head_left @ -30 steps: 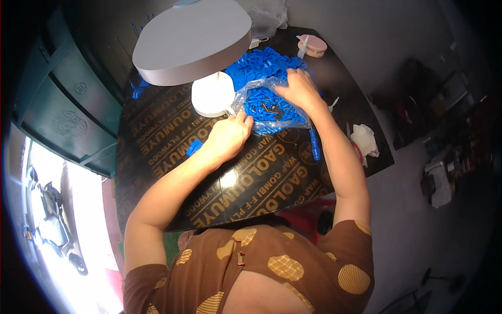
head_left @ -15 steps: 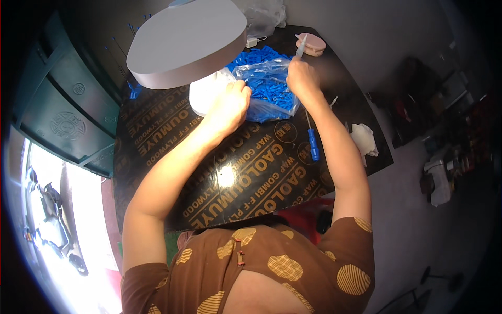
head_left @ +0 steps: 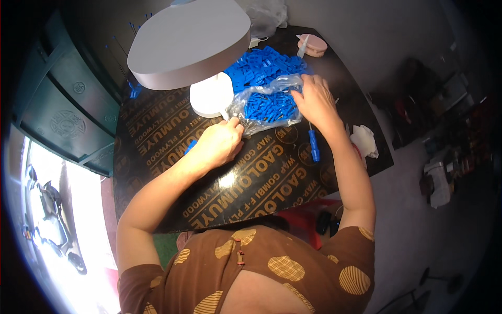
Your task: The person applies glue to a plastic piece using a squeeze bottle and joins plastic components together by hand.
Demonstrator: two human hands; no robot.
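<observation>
A clear plastic bag (head_left: 282, 85) lies on the table, its mouth spread wide over many small blue plastic pieces (head_left: 269, 107). My left hand (head_left: 222, 140) is closed at the bag's near left edge, fingers curled together on the film. At the right side, my right hand (head_left: 318, 100) has its thumb and fingers on the rim of the same bag. Just behind the bag a loose heap of larger blue plastic parts (head_left: 266, 65) is piled up. One more blue piece (head_left: 191, 146) shows partly beneath my left forearm.
A big white lamp head (head_left: 191, 42) overhangs the far left, above a white lamp base (head_left: 211, 97). A blue-handled screwdriver (head_left: 314, 145) lies right of the bag. Farther back are a pointed tube (head_left: 303, 47) and a round pink case (head_left: 314, 45). Crumpled white tissue (head_left: 364, 141) sits at the right edge.
My left hand has come nearer to me, drawing the bag's edge along. My right hand has shifted right and nearer. More of the blue heap behind the bag now shows.
</observation>
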